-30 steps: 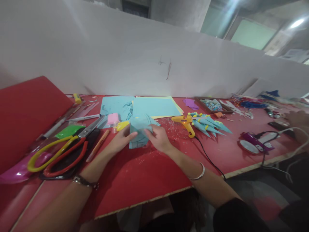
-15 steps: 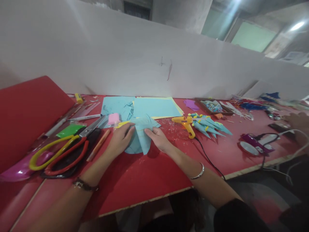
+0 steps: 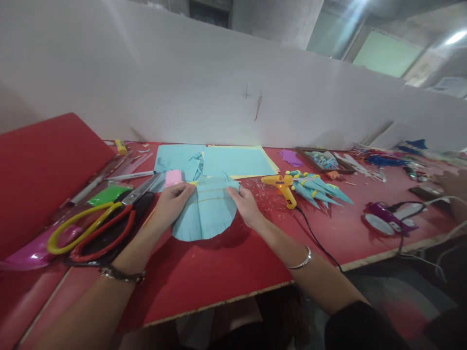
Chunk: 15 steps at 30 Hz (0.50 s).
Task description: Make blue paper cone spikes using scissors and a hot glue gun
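Blue paper piece (image 3: 209,216): edges pinched in your left fingers (image 3: 187,189) and right fingers (image 3: 236,193); uneven pull could tear it.

I see matt blue paper (image 3: 207,214), creased, glossy yellow plastic on the glue gun (image 3: 282,187), and smooth metal scissor blades (image 3: 139,192).

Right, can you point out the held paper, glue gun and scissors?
Held paper (image 3: 216,216): head view, rounded lower part.
Glue gun (image 3: 286,185): head view, yellow body.
Scissors (image 3: 136,194): head view, metal blades.
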Each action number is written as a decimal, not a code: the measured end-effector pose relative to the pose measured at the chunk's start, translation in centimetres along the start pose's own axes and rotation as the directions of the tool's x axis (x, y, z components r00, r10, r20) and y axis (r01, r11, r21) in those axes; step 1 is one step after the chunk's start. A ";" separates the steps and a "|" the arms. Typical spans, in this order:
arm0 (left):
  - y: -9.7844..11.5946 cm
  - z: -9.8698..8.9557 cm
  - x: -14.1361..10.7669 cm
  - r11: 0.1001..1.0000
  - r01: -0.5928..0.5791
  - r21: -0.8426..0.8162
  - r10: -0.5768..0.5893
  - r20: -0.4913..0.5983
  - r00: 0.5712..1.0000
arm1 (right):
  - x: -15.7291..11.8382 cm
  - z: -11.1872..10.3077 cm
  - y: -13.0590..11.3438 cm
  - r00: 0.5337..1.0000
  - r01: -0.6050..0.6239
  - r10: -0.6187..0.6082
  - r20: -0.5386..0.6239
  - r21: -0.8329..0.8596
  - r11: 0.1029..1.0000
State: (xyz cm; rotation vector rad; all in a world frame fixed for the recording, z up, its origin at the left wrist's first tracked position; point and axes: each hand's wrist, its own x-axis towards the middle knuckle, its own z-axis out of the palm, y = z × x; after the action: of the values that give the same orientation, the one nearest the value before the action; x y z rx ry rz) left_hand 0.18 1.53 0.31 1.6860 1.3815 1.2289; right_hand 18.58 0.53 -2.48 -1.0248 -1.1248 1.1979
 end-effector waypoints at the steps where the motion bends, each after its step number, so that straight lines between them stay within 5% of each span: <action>1: 0.0 0.0 0.0 1.000 0.010 0.005 -0.010 0.002 1.000 | -0.1 0.0 0.0 1.000 0.006 -0.006 0.001 -0.017 1.000; 6: 0.0 0.1 0.0 0.999 0.031 0.034 -0.031 -0.007 1.000 | 0.2 -0.3 0.6 0.999 0.038 -0.036 0.024 -0.120 0.992; 9: -0.3 0.2 0.2 0.998 0.046 0.044 -0.044 -0.030 0.999 | 0.5 -0.4 -0.3 0.987 0.159 -0.152 0.050 -0.165 0.973; 13: -0.7 0.2 0.4 0.998 0.052 0.046 -0.050 -0.040 0.998 | -1.8 0.2 -4.7 0.875 0.462 -0.477 -0.085 -0.153 0.874; 15: -0.7 0.3 0.4 0.998 0.050 0.045 -0.048 -0.033 0.998 | -4.3 0.7 -6.8 0.831 0.556 -0.556 0.017 -0.079 0.828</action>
State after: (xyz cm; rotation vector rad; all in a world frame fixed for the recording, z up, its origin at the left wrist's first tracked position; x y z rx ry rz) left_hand 0.19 2.12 -0.26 1.6603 1.4717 1.2096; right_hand 18.84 -4.45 3.91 -0.6797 -1.3568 0.6787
